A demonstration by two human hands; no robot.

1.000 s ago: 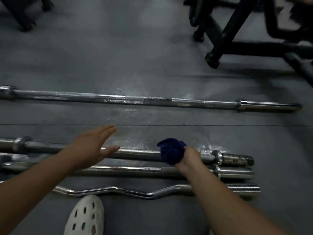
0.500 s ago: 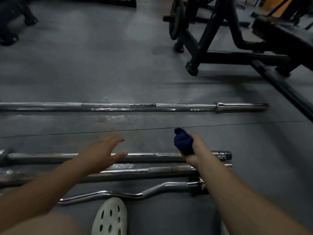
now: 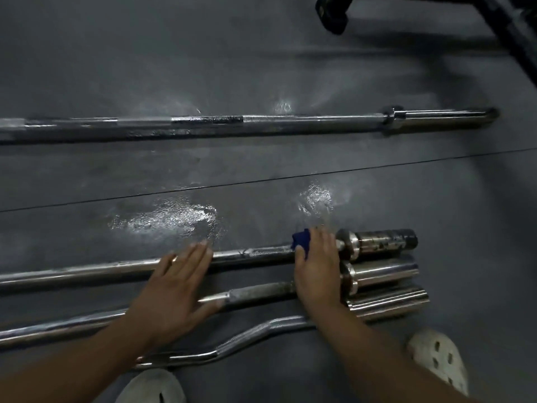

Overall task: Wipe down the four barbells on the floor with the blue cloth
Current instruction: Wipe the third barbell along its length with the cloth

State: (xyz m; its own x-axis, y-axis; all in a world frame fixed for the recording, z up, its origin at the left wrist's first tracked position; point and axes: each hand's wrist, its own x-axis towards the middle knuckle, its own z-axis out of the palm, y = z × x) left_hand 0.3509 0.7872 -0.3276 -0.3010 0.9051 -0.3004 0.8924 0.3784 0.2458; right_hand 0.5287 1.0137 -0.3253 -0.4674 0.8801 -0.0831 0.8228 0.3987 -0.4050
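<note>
Four steel barbells lie on the dark floor. The long far barbell runs across the upper half. Nearer me lie a second barbell with a dull end sleeve, a third barbell beside it, and a curved barbell closest to me. My right hand presses the blue cloth onto the second barbell just left of its collar, fingers curled over the cloth. Only a corner of the cloth shows. My left hand lies flat with straight fingers across the second and third barbells.
Black machine frame legs stand at the top right. Wet shiny patches mark the floor between the barbells. My two white perforated shoes show at the bottom edge, close to the curved barbell.
My right hand came down with the cloth onto the second barbell. My left hand dropped from the air to rest flat on the bars. The view tilted downward.
</note>
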